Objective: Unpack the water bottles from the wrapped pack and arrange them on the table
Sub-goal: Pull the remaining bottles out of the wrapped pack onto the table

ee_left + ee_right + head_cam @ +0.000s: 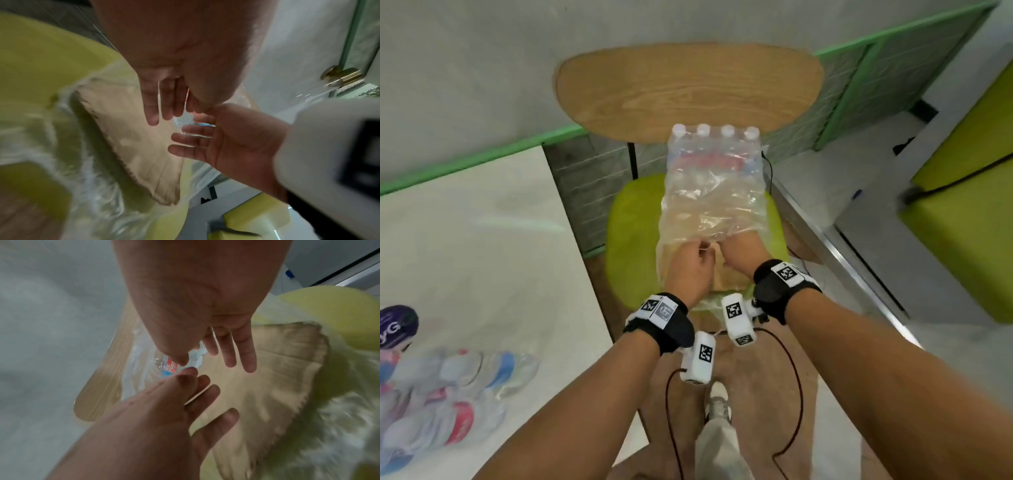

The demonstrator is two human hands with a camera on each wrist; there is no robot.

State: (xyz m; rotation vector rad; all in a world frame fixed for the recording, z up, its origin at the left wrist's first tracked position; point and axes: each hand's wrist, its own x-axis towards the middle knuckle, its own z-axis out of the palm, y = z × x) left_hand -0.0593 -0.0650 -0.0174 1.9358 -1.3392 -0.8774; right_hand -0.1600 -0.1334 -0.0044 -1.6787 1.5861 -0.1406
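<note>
Mid-frame on the chair [633,219], the pack [714,192] is lying with its long axis running up-frame from both hands, caps farthest away, while the left hand [690,270] is pinching the wrap's near edge and the right hand [743,250], equally near, is reaching in with fingers straight.

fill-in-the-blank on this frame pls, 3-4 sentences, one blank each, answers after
1. The wrapped pack rests on the seat of a ____ chair.
2. ____ white bottle caps show along the pack's far end.
3. Unpacked bottles lie on the white table to the person's ____.
4. The left hand and right hand both work at the pack's ____ end.

Missing words: green; Four; left; near
</note>
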